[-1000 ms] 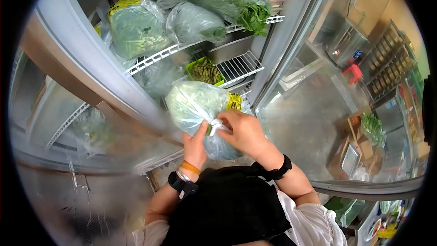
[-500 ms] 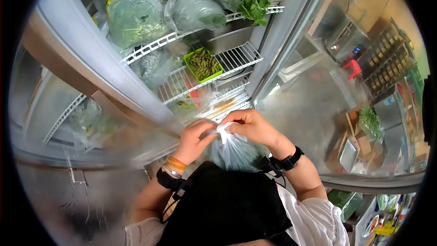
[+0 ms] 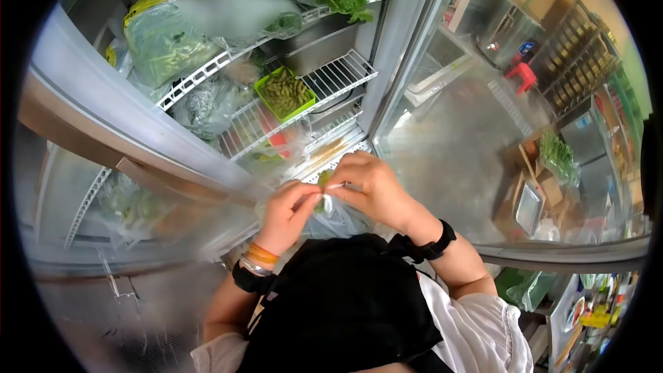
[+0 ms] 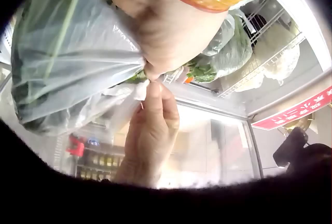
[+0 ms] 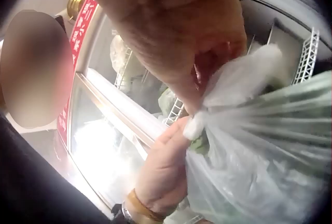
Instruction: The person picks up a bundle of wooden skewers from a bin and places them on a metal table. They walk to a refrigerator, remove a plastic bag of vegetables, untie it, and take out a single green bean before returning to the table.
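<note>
A clear plastic bag [image 4: 72, 68] full of leafy greens hangs close in front of the body, its lower part hidden by the black apron in the head view. Its white twisted neck [image 5: 196, 125] is gathered into a knot. My left hand [image 3: 284, 213] pinches one side of the knot between thumb and fingertips. From the other side, my right hand [image 3: 376, 188] pinches the white plastic, thumb against curled fingers. The fingertips of both hands nearly meet at the knot. A bit of green leaf pokes out beside it.
Ahead stands an open fridge with wire shelves [image 3: 338, 79]. Bagged vegetables [image 3: 169, 38] fill the upper shelf, and a green basket [image 3: 284, 93] of brownish pods sits below. The glass door [image 3: 442, 166] stands open at the right, the frame post [image 3: 138, 103] at the left.
The bag has come down from before the shelves to close against the body, uncovering the basket and lower shelf. Both hands moved with it and stay at the knot. The shelves have shifted left in view.
</note>
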The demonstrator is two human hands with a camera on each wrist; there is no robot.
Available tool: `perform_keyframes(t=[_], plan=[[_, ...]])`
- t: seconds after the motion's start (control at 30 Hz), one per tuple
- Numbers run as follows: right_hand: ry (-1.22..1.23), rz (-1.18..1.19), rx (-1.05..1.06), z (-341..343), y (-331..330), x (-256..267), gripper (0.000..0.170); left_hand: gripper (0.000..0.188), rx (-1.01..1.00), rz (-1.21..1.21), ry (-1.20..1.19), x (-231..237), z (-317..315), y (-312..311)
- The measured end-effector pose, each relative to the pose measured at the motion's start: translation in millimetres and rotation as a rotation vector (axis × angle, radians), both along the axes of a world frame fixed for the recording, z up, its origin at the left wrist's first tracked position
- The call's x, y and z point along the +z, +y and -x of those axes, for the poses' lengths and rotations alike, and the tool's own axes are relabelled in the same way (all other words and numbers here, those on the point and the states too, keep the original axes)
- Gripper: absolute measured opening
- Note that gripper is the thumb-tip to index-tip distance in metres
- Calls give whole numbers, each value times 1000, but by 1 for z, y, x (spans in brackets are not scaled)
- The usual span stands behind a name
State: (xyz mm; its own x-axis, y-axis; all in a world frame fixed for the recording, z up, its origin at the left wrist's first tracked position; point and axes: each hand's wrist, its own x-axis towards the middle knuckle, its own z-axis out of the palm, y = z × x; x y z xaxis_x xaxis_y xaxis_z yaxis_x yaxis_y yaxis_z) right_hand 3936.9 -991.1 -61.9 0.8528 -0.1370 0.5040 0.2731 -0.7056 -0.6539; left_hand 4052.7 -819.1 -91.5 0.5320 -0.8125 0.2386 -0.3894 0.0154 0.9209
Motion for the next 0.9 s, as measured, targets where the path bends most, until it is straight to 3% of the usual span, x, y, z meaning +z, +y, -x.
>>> perform_keyframes(t=[0.07,0.17,0.3,0.33,0.4,0.43,0.5,0.57,0.67,0.7,0.77,0.83,0.9], plan=[[46,-339,-136,3,1,3,7,8,66,7,106,3,4,0],[116,-731,-197,7,-13,17,7,9,-74,-100,-166,-9,-9,18],[-82,-1033,11,3,1,-1,22,8,-15,-149,145,-8,-4,23],[110,-491,-162,13,-3,-11,35,8,-9,-155,216,-10,-4,25],[73,-24,-25,11,6,-26,40,8,-8,-151,311,-10,-1,27],[184,-64,38,6,12,-34,36,9,-17,-134,323,-8,1,25],[362,-5,-115,7,9,-27,26,16,-66,-189,134,-4,-7,37],[196,-147,-287,12,-17,-35,21,17,98,-28,107,-8,-20,51],[260,-493,-275,24,-18,-30,20,15,205,33,285,-4,-22,53],[316,-431,-201,23,-6,-27,19,14,197,15,243,-3,-20,51],[126,-589,-100,20,14,-13,16,12,187,-38,164,-2,-18,48],[114,-902,-78,31,4,-8,14,12,278,49,263,8,-14,50],[28,-978,-13,47,-6,-16,15,12,297,87,337,17,-13,55]])
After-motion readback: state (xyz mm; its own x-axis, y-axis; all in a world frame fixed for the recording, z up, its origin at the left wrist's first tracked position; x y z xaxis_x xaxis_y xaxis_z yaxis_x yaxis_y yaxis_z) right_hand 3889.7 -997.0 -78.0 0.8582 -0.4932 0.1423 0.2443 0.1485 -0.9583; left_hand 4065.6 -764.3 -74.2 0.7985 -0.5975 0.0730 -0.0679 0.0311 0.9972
